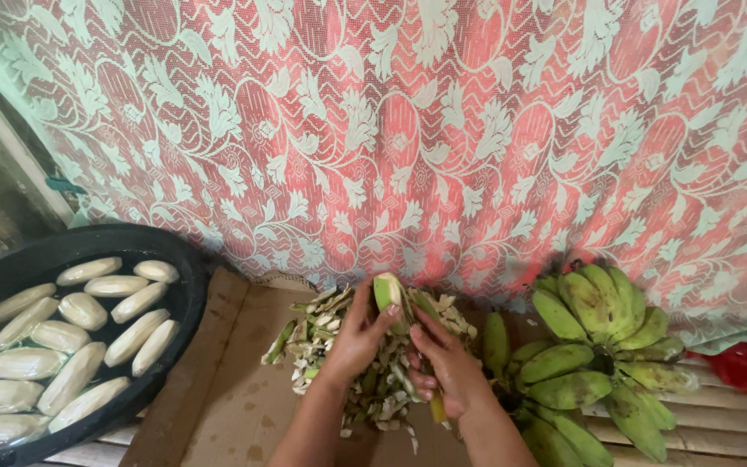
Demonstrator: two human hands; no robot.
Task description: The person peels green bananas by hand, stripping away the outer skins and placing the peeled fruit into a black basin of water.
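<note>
I hold a green banana (388, 294) low in the middle of the frame, its cut end pointing up toward the lace curtain (443, 130). My left hand (358, 339) is wrapped around its lower half, fingers closed on the skin. My right hand (444, 363) is clenched just beside it, and a thin yellowish handle sticks out below that fist; I take it for a knife (437, 406), though the blade is hidden, so I cannot tell where its edge sits. A strip of peel (425, 304) is lifting off the banana on the right side.

Under both hands lies a heap of peelings (339, 346) on a sheet of cardboard (235, 380). At the lower right sits a bunch of unpeeled green bananas (598, 346), touching the heap's edge. At the lower left, a black basin (185, 285) holds more than 10 pale peeled bananas in water.

My worry is the blade: both hands are crowded together, and if the peel gives way suddenly, the edge could run into my left thumb. Sap could also make my grip slide, and the banana could drop into the peelings rather than the basin.
</note>
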